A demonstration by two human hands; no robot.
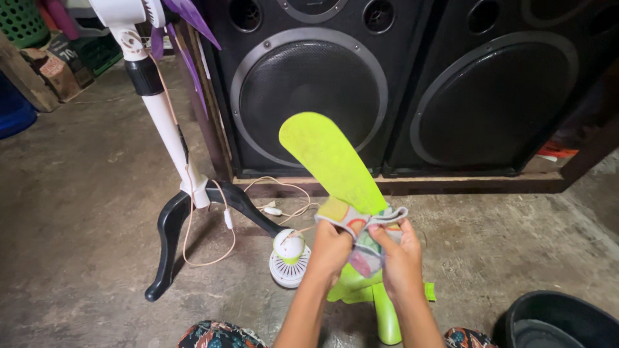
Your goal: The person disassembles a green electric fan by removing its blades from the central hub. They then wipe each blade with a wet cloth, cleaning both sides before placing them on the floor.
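A lime green fan blade [329, 158] stands up in front of me, its other blades [380, 309] hanging low by my wrists. A patterned grey cloth [353, 218] is wrapped round the base of the raised blade. My left hand [330, 248] grips the cloth and blade from the left. From the right, my right hand [401, 254] pinches the cloth's other end. Both hands are closed on the cloth.
A white fan stand [161, 116] with black legs and a pale cord stands at left. A small white motor hub [288, 258] lies on the concrete floor. Two large black speakers [309, 84] fill the back. A dark basin [561, 319] sits at bottom right.
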